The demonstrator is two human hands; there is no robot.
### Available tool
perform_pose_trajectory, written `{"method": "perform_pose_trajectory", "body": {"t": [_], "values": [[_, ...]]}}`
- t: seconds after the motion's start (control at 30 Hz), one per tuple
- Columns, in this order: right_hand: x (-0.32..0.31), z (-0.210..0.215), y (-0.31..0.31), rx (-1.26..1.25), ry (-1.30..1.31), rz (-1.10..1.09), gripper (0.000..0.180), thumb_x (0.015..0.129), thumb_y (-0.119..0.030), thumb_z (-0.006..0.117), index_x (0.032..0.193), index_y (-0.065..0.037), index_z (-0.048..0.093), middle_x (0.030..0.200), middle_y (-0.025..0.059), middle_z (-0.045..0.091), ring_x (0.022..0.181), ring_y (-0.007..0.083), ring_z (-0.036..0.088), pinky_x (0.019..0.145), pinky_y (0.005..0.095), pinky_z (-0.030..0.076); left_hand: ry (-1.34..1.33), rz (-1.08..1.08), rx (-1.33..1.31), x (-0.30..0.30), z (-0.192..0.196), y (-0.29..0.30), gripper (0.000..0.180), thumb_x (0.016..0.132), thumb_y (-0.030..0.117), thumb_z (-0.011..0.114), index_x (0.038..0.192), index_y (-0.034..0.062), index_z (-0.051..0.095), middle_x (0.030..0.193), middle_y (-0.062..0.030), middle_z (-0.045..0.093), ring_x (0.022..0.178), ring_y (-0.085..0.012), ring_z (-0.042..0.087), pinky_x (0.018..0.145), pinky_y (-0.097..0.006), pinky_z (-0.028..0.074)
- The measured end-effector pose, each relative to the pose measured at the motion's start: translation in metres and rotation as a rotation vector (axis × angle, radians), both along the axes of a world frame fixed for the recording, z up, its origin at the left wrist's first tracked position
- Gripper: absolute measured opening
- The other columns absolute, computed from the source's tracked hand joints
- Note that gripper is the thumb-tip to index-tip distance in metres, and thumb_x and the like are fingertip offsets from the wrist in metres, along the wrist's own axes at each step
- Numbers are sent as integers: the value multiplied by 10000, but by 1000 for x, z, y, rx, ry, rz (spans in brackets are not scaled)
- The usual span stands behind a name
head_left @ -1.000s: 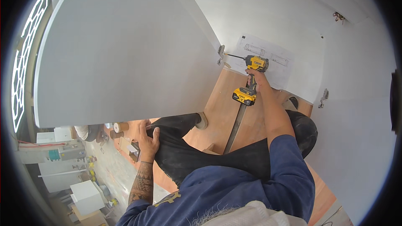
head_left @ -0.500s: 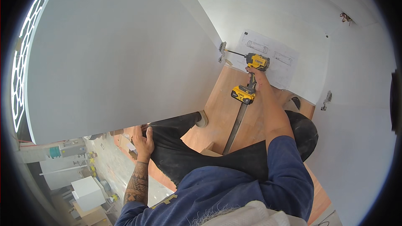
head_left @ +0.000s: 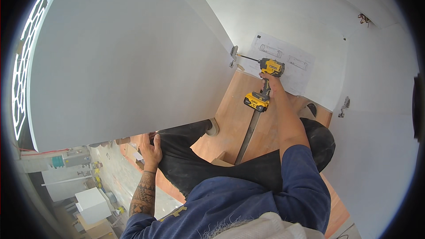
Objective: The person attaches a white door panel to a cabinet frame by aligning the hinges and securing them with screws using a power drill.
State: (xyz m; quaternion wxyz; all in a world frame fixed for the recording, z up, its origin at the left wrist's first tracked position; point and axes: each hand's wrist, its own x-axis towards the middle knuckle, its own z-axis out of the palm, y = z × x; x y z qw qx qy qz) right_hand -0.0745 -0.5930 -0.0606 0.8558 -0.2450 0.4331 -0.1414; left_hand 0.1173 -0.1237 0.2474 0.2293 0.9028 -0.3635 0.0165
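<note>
My right hand (head_left: 272,84) is closed round the handle of a yellow-and-black cordless impact driver (head_left: 272,67). Its long bit (head_left: 249,58) points left, with the tip at a metal hinge (head_left: 233,56) on the edge of a large white cabinet door (head_left: 133,62). Whether the tip sits in a screw is too small to tell. At the door's lower edge, my left hand (head_left: 152,151) grips the panel, its fingertips partly hidden. A printed sheet with line drawings (head_left: 287,52) lies on the white cabinet panel behind the driver.
To the right stands another white panel (head_left: 380,146) with a second hinge (head_left: 344,106). Wires (head_left: 364,18) stick out at the upper right. My bent legs rest over a wooden board (head_left: 234,106). White boxes (head_left: 93,204) and tools lie on the floor at lower left.
Both hands keep their grips, and the driver stays at the hinge. The whole picture has shifted very slightly.
</note>
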Motion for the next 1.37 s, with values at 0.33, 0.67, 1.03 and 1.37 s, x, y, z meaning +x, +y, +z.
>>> {"method": "perform_pose_trajectory", "body": {"t": [0.33, 0.67, 1.03, 1.37], "values": [[2, -7, -2, -4, -15, 20, 214, 857, -215, 808, 1027, -117, 724, 657, -16, 589, 509, 146, 541, 513, 345, 485, -16, 6, 1, -1, -1, -2, 319, 1048, 261, 603, 1164, -36, 612, 1019, -174, 691, 919, -292, 727, 852, -388, 565], [2, -8, 0, 15, -42, 9, 223, 886, -202, 779, 1074, -93, 730, 661, -15, 589, 517, 143, 542, 512, 329, 480, -39, 15, 16, 0, 0, -2, 323, 1035, 272, 620, 1123, -39, 632, 962, -197, 704, 876, -337, 724, 817, -423, 563], [3, -16, -1, 38, -54, 19, 184, 846, -225, 805, 977, -130, 717, 656, -21, 592, 520, 150, 545, 503, 361, 452, -56, 8, 33, 5, -3, 2, 348, 1042, 302, 603, 1118, -36, 636, 937, -193, 716, 860, -362, 707, 803, -443, 546], [8, -33, -3, 94, -52, -6, 231, 839, -223, 807, 1007, -117, 689, 644, -1, 606, 519, 167, 565, 502, 363, 475, -102, 35, 121, 9, -8, 8, 350, 1024, 320, 619, 1131, -12, 649, 1040, -215, 706, 1010, -367, 665, 912, -483, 494]]}}
